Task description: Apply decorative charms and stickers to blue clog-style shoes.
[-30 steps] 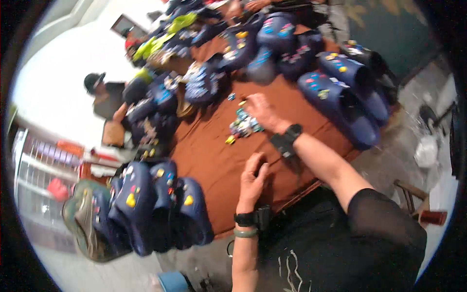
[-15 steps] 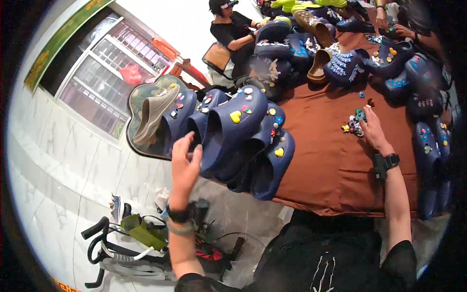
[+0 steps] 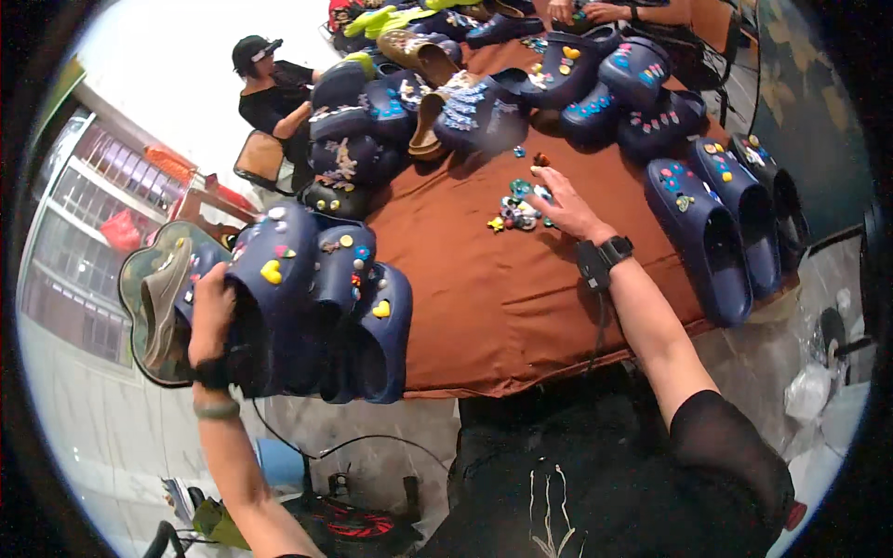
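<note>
My left hand [image 3: 212, 309] is at the left of a bunch of navy clogs, its fingers curled at the edge of a navy clog [image 3: 279, 244] with a yellow heart charm. Part of its grip is hidden against the shoes. Beside it stands another navy clog [image 3: 391, 302], also with a yellow heart. My right hand [image 3: 569, 209] reaches over the brown cloth with fingers stretched out, touching the edge of a small pile of colourful shoe charms [image 3: 523, 212]. A dark red-brown charm [image 3: 541, 160] lies by its fingertips.
A brown cloth [image 3: 465, 316] covers the table. Many decorated clogs [image 3: 484, 112] crowd its far side, and navy slides [image 3: 707, 242] line its right edge. Left of the bunch stands a beige clog [image 3: 167, 302]. A seated person [image 3: 270, 88] and another person's hands [image 3: 605, 13] are beyond.
The view has turned to the right. My left hand has gone from spread fingers beside the navy clogs to contact with one. My right hand stays by the charms.
</note>
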A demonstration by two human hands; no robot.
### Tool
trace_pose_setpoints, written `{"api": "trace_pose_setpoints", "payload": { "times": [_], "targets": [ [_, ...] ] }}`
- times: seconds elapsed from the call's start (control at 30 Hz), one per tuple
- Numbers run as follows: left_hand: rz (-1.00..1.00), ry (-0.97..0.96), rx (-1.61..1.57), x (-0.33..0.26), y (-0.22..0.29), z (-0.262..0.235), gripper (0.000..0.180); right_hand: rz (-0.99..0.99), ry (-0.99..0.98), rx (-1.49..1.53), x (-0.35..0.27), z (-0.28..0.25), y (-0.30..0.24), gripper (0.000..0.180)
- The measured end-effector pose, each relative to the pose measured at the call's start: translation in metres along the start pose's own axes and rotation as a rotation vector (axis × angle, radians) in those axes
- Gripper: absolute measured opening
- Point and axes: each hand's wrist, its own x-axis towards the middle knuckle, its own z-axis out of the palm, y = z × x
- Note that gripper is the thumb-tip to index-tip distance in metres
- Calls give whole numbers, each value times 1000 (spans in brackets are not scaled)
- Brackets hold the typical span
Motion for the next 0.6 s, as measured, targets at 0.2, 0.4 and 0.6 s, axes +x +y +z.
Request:
{"api": "trace_pose_setpoints", "payload": {
  "times": [0.2,0.4,0.6],
  "targets": [
    [130,201,-214,-55,109,-78,33,-186,-215,-319,-6,-8,-22,92],
    [246,-152,-448,-61,245,-3,50,8,-40,19,0,-16,7,64],
    [206,-180,-479,-67,296,140,22,230,287,429,9,3,28,31]
  ]
}}
